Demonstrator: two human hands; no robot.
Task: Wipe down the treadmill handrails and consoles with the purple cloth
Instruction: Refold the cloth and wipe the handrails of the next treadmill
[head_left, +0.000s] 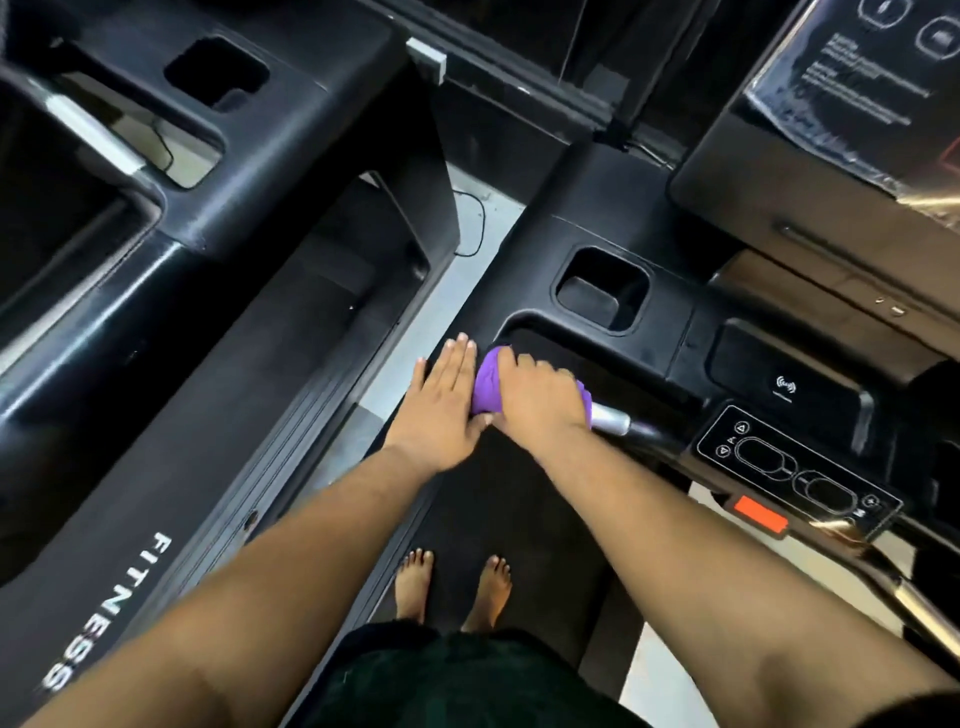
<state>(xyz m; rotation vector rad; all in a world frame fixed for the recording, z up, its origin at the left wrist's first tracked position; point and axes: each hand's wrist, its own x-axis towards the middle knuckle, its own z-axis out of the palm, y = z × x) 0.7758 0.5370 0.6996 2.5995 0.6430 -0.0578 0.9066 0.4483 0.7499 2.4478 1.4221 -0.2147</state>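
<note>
Our right hand is clamped around the purple cloth, which wraps the silver handrail just left of the button panel; our left hand lies flat and open against the cloth's outer end. Sliding too far right could press a button, we judge. We count one cloth, two hands, two treadmills

One head-worn, wide-angle view looks steeply down from above the treadmill belt, close enough that both forearms fill the lower frame. The console lies toward 2 o'clock, a neighbouring treadmill toward 10 (edges bend with the lens).
</note>
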